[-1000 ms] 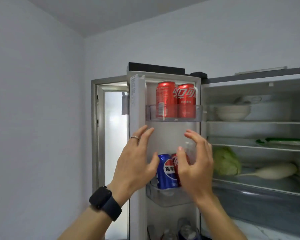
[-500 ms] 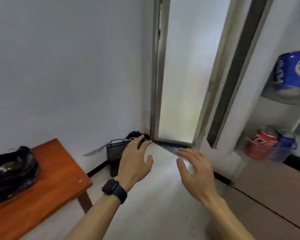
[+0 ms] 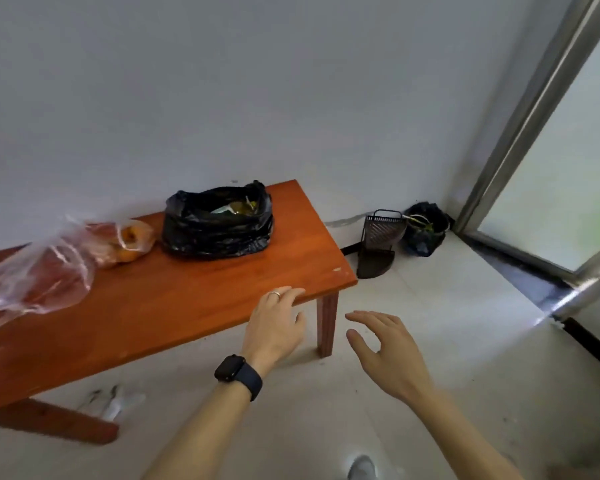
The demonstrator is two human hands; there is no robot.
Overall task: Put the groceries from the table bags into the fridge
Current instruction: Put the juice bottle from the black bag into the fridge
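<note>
White wall and pale tiles framed a low wooden table (image 3: 153,306), and both bags sat on it, ahead and to the left of the hands. The left hand (image 3: 276,327), with a watch (image 3: 238,375) on its wrist, was spread flat at the table's near corner, fingers straight and holding nothing. Whether the fingertips touched the edge could not be told. The right hand (image 3: 388,351) hung over bare floor just right of the left, fingers loosely parted, thumb out, equally empty.

The black bag (image 3: 219,225) lay beyond the left hand's fingertips, well apart from them, its mouth slumped open with something pale and greenish showing inside. The clear bag (image 3: 35,275) lay farther left, limp, with oranges (image 3: 129,242) bunched at the end nearest the black bag. No fridge was in view.

The likely trouble lay in the bags themselves. The black bag's mouth gaped and its handles were not gathered, so a one-sided grab would probably tip it and spill the contents. The clear bag looked thin and slack. If it were lifted by a loose fold, the oranges could roll out across the table and drop onto the tiles. Its far end ran out of view, so how it lay there could not be judged. A hasty reach could also knock the left wrist on the corner.
</note>
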